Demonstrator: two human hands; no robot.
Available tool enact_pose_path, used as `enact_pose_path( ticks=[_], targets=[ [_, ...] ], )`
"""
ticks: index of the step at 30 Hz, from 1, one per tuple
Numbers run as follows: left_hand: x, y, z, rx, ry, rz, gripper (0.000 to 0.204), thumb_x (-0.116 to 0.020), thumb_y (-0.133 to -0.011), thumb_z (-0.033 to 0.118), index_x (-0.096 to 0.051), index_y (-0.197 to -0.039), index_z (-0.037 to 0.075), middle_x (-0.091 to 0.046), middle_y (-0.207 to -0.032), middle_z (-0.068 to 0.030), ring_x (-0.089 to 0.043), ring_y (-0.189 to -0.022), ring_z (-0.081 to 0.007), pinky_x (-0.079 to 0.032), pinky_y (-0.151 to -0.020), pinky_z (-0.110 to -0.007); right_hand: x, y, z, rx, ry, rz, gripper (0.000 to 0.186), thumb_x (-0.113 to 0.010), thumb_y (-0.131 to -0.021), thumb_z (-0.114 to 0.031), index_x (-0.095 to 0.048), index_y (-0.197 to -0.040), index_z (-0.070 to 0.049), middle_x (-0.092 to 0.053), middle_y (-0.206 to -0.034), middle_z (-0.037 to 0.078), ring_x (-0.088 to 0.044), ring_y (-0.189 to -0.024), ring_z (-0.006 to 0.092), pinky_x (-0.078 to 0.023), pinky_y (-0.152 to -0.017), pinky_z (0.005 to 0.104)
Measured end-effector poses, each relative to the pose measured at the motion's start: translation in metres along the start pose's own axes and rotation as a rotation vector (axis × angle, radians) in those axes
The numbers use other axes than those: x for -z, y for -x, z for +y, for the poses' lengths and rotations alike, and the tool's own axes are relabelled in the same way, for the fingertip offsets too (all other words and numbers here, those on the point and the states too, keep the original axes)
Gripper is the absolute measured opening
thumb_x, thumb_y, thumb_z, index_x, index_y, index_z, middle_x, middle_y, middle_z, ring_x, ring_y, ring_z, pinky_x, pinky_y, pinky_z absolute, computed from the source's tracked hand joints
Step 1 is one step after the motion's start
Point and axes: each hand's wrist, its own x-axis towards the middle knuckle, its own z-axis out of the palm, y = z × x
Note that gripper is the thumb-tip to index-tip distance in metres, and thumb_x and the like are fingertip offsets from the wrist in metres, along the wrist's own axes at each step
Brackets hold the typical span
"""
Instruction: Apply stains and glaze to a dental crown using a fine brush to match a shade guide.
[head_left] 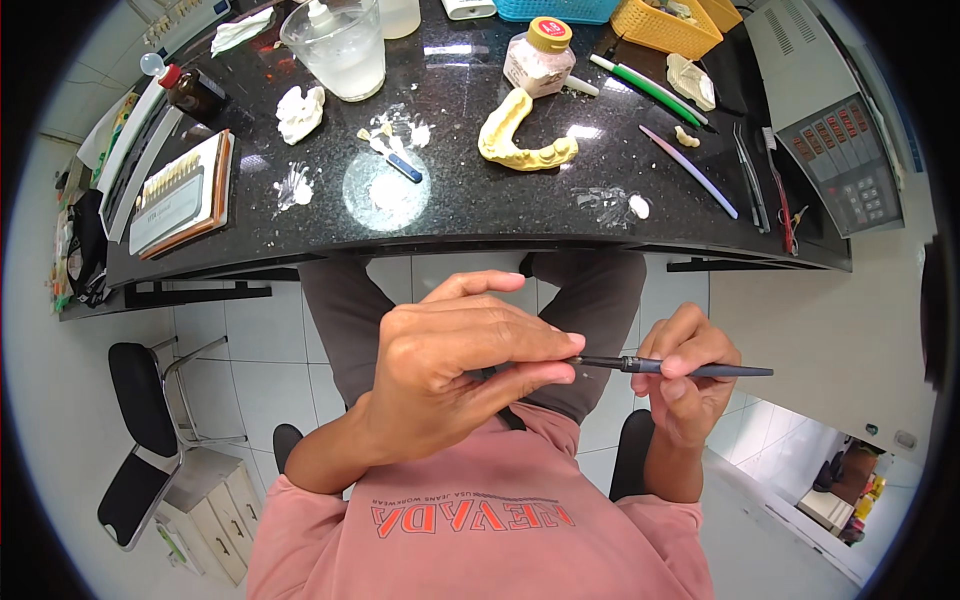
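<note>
Above my lap, my right hand (690,370) grips a thin brush (738,371) with a dark, tapered handle, held level and pointing left. Its narrow tip reaches the fingertips of my left hand (455,350). There, the thumb and a finger of the left hand are pinched together, with another finger raised away from them. Whatever lies in that pinch, the brush's tip or some small piece, is too small and covered to make out. On the black table beyond, a yellowish horseshoe-shaped dental cast (525,145) is the nearest large piece.
The table (480,225) edge runs across in front of my knees. On it are a plastic cup (345,60), powder jar (540,62), blue-handled tool (397,162), shade guide (185,195), pens, tweezers (752,185) and dropper bottle (195,92). A control-panel machine (835,130) stands right; a chair (145,400) left.
</note>
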Motion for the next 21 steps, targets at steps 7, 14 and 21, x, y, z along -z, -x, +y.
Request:
enact_pose_path(
  ticks=[7, 14, 21],
  targets=[
    [0.006, 0.001, 0.000, -0.003, -0.087, 0.070, 0.015, -0.083, -0.074, 0.005, -0.077, -0.088, 0.004, -0.076, -0.079, -0.0077, -0.075, -0.079, -0.0204, -0.048, -0.098, -0.044, 0.003, -0.005, 0.005, -0.007, -0.070, -0.011, 0.010, -0.068, -0.087, -0.004, -0.067, -0.096, 0.001, -0.059, -0.085, 0.013, -0.065, -0.065, 0.0129, -0.054, -0.056, 0.0222],
    [0.035, 0.048, -0.034, 0.316, -0.294, 0.203, 0.023, -0.079, -0.079, 0.010, -0.074, -0.097, -0.003, -0.075, -0.085, -0.0128, -0.072, -0.086, -0.0215, -0.046, -0.102, -0.042, 0.030, 0.012, 0.005, -0.025, -0.025, 0.145, 0.012, -0.070, -0.088, -0.007, -0.065, -0.094, 0.002, -0.059, -0.082, 0.012, -0.064, -0.063, 0.0147, -0.053, -0.052, 0.0234],
    [0.041, 0.181, -0.167, 0.718, -0.868, 0.265, 0.094, -0.081, -0.080, 0.030, -0.030, -0.149, -0.007, -0.041, -0.149, -0.0283, -0.043, -0.136, -0.0395, -0.032, -0.115, -0.041, 0.105, 0.054, 0.043, -0.345, 0.251, 0.507, 0.020, -0.069, -0.091, -0.013, -0.067, -0.098, 0.005, -0.064, -0.079, 0.009, -0.061, -0.067, 0.0136, -0.046, -0.057, 0.0262]
  ],
)
